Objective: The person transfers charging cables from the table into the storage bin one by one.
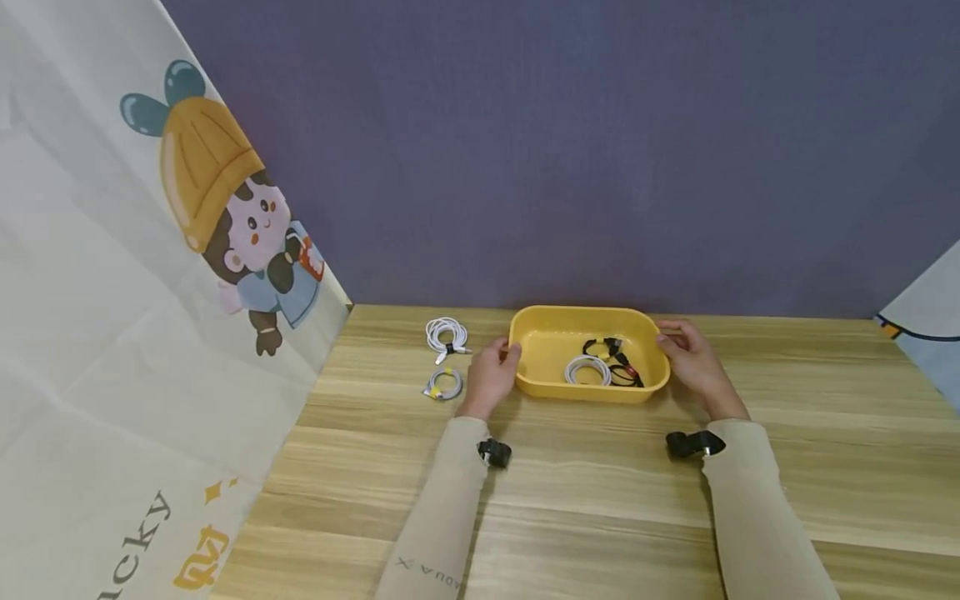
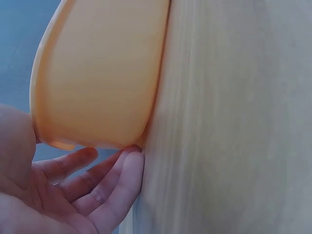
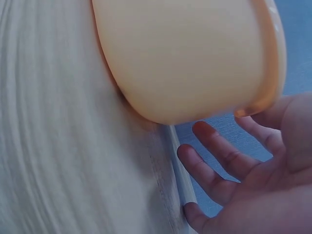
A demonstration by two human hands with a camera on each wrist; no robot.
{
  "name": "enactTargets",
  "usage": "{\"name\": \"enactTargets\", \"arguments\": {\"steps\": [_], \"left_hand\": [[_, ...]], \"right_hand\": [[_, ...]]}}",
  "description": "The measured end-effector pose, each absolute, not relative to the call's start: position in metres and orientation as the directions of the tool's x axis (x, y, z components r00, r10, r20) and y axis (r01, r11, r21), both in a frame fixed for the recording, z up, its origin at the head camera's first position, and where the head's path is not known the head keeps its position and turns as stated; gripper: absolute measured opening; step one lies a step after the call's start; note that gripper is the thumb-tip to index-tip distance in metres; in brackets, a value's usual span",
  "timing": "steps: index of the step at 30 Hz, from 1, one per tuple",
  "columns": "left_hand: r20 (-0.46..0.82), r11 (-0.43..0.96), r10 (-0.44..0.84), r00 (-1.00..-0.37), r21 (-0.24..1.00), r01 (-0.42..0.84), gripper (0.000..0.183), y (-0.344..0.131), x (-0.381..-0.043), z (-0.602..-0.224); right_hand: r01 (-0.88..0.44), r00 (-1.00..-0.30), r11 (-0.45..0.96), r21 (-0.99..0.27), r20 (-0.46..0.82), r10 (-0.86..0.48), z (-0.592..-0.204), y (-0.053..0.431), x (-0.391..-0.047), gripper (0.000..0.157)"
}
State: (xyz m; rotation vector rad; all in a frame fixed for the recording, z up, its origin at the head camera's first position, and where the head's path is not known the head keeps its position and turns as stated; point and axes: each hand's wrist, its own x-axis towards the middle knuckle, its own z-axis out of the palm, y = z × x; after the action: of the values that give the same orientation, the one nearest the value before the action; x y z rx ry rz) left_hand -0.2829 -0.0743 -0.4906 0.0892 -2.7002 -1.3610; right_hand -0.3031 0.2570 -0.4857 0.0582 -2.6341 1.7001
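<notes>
A yellow plastic bin [image 1: 592, 395] stands on the wooden table. Inside it lie a coiled white cable [image 1: 588, 371] and black cables [image 1: 626, 375], one with a red tie. At the bin's left end, my left hand [image 1: 491, 377] grips the rim with the thumb, its other fingers against the end wall low down in the left wrist view. My right hand [image 1: 696, 367] pinches the rim at the right end between thumb and index finger; the other fingers spread beneath the rim in the right wrist view [image 3: 243, 170].
Left of the bin lie a coiled white cable [image 1: 447, 336] with a black tie and a smaller grey cable coil [image 1: 444, 384] with a yellow tie. A dark blue panel [image 1: 570, 167] rises behind the table [image 1: 585, 500]. A white printed sheet [image 1: 97, 317] hangs at the left.
</notes>
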Motion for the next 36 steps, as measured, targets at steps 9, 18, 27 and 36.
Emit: {"name": "enactTargets", "arguments": {"steps": [9,18,27,36], "left_hand": [[0.090,0.583,-0.114,-0.989,0.813,0.007,0.044,-0.081,-0.289,-0.492],[0.174,0.564,-0.174,-0.969,0.825,0.047,0.033,-0.103,-0.288,-0.483],[0.153,0.648,-0.203,-0.967,0.761,-0.016,0.016,-0.159,-0.278,-0.470],[0.066,0.738,-0.192,-0.979,0.668,-0.100,0.014,-0.199,-0.262,-0.472]], "right_hand": [[-0.046,-0.999,0.397,-0.917,0.031,-0.044,-0.493,0.260,-0.306,0.050],[-0.023,-1.000,0.407,-0.913,0.016,-0.021,-0.491,0.260,-0.305,0.050],[-0.016,-1.000,0.405,-0.914,0.013,-0.011,-0.491,0.253,-0.292,0.052],[-0.010,-0.999,0.401,-0.916,0.023,0.028,-0.494,0.244,-0.273,0.049]]}}
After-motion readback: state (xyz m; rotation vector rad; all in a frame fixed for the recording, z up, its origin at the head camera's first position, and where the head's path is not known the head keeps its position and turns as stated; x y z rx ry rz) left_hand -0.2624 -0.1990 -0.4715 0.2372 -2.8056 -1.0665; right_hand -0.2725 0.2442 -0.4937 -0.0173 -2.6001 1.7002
